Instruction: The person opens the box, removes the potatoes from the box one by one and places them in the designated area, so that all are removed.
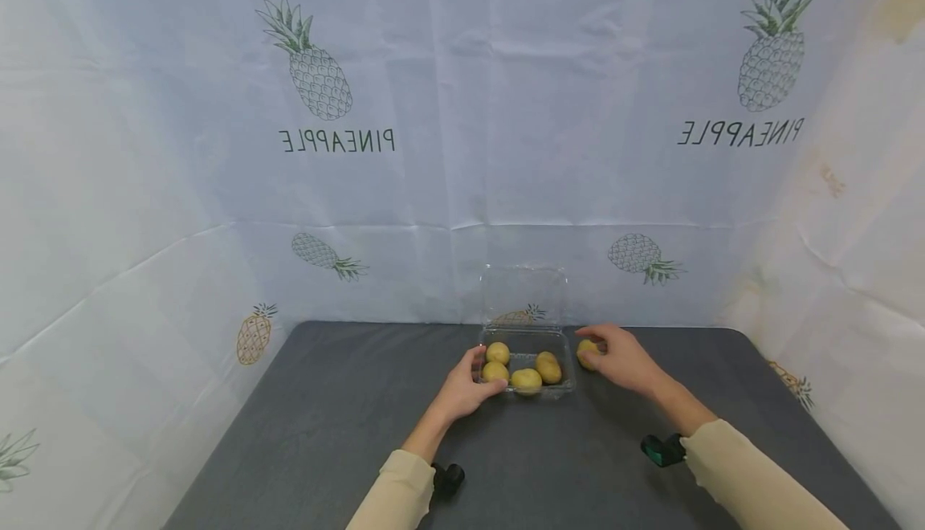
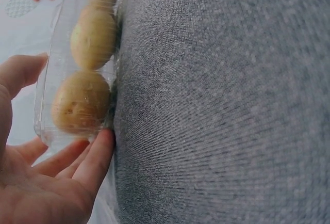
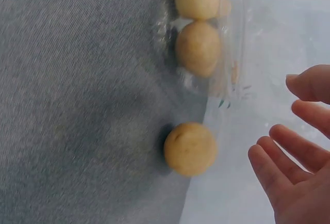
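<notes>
A clear plastic clamshell box (image 1: 571, 369) stands on the dark table with its lid (image 1: 523, 293) raised at the back. Several yellow potatoes (image 1: 526, 381) lie inside, seen through the wall in the left wrist view. My left hand (image 1: 466, 389) holds the box by its near left corner, thumb at the rim and fingers along the left end. To the right of the box, one loose potato (image 3: 190, 149) rests on the table. Over it hovers my right hand (image 1: 625, 361), fingers spread and apart from the potato in the right wrist view.
The dark grey table (image 1: 347, 434) ends at the back against a hanging white cloth (image 1: 448, 177) printed with pineapples. More cloth hangs on the left and right sides. Dark wrist devices (image 1: 663, 450) sit under both sleeves.
</notes>
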### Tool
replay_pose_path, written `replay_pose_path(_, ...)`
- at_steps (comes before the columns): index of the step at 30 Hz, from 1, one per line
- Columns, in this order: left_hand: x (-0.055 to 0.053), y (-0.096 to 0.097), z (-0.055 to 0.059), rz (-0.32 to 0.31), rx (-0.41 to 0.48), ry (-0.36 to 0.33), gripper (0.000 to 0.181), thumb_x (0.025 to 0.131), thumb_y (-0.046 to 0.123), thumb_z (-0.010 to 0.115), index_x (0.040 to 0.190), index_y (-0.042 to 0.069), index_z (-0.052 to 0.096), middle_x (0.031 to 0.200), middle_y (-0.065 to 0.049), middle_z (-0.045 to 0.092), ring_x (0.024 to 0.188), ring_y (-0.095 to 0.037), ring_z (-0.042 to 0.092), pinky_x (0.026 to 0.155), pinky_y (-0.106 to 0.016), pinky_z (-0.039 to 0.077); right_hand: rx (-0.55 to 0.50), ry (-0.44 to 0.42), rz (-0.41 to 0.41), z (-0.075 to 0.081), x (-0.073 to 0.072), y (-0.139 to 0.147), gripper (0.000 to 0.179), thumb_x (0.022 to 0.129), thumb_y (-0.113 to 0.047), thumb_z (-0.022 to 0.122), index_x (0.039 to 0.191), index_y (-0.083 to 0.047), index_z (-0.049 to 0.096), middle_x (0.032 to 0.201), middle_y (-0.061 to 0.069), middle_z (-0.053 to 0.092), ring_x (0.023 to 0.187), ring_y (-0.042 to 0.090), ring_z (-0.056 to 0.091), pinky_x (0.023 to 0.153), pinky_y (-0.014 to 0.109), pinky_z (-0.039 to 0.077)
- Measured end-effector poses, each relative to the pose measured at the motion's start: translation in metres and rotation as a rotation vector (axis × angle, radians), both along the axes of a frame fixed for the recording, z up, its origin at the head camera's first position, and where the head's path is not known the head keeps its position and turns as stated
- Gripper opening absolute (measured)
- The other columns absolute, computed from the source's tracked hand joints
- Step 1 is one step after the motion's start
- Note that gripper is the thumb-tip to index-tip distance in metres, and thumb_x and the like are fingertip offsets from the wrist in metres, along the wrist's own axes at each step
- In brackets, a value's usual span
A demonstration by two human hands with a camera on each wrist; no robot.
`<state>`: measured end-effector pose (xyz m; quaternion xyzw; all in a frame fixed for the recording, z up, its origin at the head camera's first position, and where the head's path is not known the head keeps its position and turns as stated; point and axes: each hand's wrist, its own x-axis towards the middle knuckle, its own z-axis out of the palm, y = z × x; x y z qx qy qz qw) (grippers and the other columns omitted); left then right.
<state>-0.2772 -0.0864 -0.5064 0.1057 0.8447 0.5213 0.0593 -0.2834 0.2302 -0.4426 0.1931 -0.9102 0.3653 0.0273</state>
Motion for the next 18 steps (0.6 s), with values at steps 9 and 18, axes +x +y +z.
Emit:
replay_pose_path(9, 0.000, 0.000, 0.001, 0.000, -0.002, -0.002, 0.079, 0.092, 0.033, 0.077, 0.155, 0.007, 0.037, 0.148, -0.023, 0.047, 0.131, -0.043, 0.051, 0.099, -0.058, 0.048, 0.001, 0.023, 0.030, 0.007, 0.003, -0.014, 0.037, 0.099, -0.011, 0.066, 0.133, 0.004, 0.062, 0.131, 0.024, 0.058, 0.120, 0.047, 0.057, 0.096, 0.054, 0.052)
replay_pose_path(18, 0.000, 0.000, 0.000, -0.003, -0.006, -0.004, 0.078, 0.093, 0.033, 0.076, 0.155, 0.008, 0.037, 0.149, -0.023, 0.047, 0.132, -0.043, 0.051, 0.101, -0.058, 0.047, -0.003, 0.015, 0.044, 0.002, 0.002, -0.025, 0.036, 0.099, -0.014, 0.067, 0.132, 0.000, 0.063, 0.131, 0.021, 0.059, 0.121, 0.046, 0.056, 0.097, 0.054, 0.051)
